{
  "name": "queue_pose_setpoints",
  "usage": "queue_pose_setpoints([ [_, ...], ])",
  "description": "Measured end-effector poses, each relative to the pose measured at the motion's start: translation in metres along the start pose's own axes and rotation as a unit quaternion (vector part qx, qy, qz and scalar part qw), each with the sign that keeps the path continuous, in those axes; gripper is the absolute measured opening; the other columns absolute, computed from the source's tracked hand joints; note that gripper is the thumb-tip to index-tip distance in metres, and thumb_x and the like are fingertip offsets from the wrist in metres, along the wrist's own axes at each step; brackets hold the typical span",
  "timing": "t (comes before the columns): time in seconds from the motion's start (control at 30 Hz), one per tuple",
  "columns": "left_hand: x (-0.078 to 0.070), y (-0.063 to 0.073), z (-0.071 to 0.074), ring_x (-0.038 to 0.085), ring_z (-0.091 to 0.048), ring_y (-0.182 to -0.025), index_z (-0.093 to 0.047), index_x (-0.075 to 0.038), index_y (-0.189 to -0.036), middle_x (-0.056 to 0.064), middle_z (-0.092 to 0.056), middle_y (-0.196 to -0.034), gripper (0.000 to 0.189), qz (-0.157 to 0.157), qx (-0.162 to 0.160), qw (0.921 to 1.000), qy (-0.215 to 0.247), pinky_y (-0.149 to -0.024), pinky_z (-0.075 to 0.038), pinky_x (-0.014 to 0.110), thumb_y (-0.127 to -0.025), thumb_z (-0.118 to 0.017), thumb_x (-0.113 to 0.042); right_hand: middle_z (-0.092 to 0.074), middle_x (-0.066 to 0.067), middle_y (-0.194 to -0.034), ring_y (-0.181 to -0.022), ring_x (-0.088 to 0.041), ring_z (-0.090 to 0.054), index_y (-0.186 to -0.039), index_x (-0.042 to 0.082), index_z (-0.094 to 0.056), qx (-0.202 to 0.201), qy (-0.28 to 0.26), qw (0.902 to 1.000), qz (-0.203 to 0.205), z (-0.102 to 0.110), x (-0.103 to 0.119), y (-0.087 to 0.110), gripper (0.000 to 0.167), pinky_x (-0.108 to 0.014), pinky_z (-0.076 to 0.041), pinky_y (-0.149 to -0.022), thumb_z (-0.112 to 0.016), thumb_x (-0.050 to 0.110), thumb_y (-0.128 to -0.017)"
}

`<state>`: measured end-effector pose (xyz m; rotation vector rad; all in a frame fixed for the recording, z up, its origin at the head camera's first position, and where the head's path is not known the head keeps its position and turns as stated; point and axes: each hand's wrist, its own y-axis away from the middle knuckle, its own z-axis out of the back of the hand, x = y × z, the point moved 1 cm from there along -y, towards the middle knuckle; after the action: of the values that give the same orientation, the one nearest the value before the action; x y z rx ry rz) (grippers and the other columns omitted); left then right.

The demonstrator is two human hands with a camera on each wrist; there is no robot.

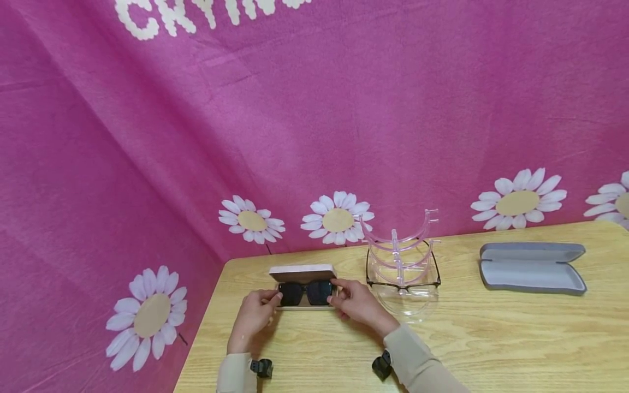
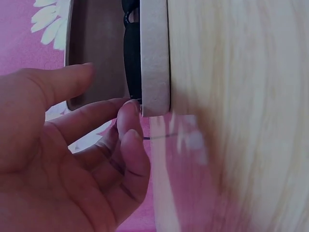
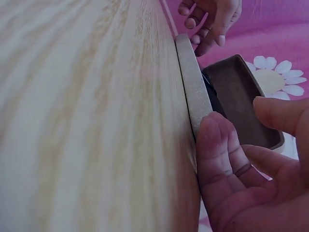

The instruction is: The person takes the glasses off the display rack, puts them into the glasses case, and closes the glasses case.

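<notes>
Sunglasses (image 1: 316, 293) in case (image 1: 300, 272), seemingly steadied by left hand (image 1: 253, 315) at eight o'clock, right hand (image 1: 361, 302) at three, fingers (image 2: 135, 159) loosely bent, gripping nothing.

a wood-grained bench (image 1: 491, 344) carries an open brown-lined case (image 1: 302, 268), a clear tiered stand (image 1: 396, 248) and, farther right, an open grey case (image 1: 533, 275).

Dark, square-lensed sunglasses (image 1: 305, 293) sit in a pale, brown-lined case (image 2: 155, 58), its lid (image 1: 301, 274) raised behind them.
</notes>
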<state>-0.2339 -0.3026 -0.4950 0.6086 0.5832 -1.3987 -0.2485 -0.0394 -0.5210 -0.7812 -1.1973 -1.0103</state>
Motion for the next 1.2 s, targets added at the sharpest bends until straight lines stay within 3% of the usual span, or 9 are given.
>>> queue_pose_setpoints([
  [0.27, -0.003, 0.000, 0.004, 0.019, -0.071, -0.074, -0.077, -0.003, -0.119, 0.010, -0.078, -0.093, 0.028, -0.027, -0.033, 0.9991, -0.007, -0.059, -0.051, 0.025, -0.102, -0.068, -0.022, -0.070, -0.019, -0.077, -0.060, -0.015, -0.062, -0.146, -0.011, -0.050, -0.003, 0.005, 0.9999, 0.010, 0.001, 0.002, 0.002, 0.055, -0.030, -0.055, -0.055, -0.068, 0.009, -0.099],
  [0.47, -0.009, 0.001, 0.005, 0.014, -0.072, -0.078, -0.080, -0.006, -0.112, 0.009, -0.078, -0.099, 0.022, -0.056, -0.057, 0.9964, -0.029, -0.067, -0.055, 0.026, -0.100, -0.070, -0.022, -0.069, -0.019, -0.079, -0.061, -0.020, -0.065, -0.142, -0.009, -0.055, -0.006, 0.010, 0.9996, 0.024, 0.000, 0.008, 0.004, 0.050, -0.027, -0.051, -0.052, -0.069, 0.010, -0.098],
  [0.73, -0.018, 0.005, 0.005, 0.016, -0.074, -0.082, -0.079, -0.006, -0.111, 0.011, -0.079, -0.105, 0.022, -0.079, -0.068, 0.9943, -0.019, -0.074, -0.059, 0.028, -0.100, -0.070, -0.022, -0.072, -0.018, -0.089, -0.066, -0.028, -0.071, -0.133, -0.009, -0.062, 0.023, 0.048, 0.9959, 0.073, 0.004, 0.020, 0.016, 0.039, -0.025, -0.051, -0.051, -0.065, 0.009, -0.098],
  [1.0, -0.030, 0.006, 0.001, 0.016, -0.072, -0.085, -0.079, -0.006, -0.111, 0.009, -0.079, -0.105, 0.020, -0.100, -0.078, 0.9919, -0.010, -0.074, -0.058, 0.026, -0.099, -0.072, -0.019, -0.072, 0.001, -0.082, -0.065, 0.002, -0.059, -0.125, -0.001, -0.070, 0.006, 0.127, 0.9827, 0.134, 0.016, 0.038, 0.037, 0.032, -0.019, -0.051, -0.064, -0.068, 0.015, -0.097],
  [1.2, -0.043, 0.011, -0.007, 0.018, -0.072, -0.088, -0.076, -0.004, -0.120, 0.008, -0.077, -0.101, 0.024, -0.124, -0.060, 0.9905, 0.008, -0.078, -0.057, 0.025, -0.099, -0.071, -0.016, -0.071, 0.004, -0.080, -0.069, 0.004, -0.058, -0.119, 0.003, -0.074, -0.004, 0.147, 0.9760, 0.160, 0.026, 0.042, 0.052, 0.025, -0.018, -0.051, -0.065, -0.070, 0.013, -0.097],
])
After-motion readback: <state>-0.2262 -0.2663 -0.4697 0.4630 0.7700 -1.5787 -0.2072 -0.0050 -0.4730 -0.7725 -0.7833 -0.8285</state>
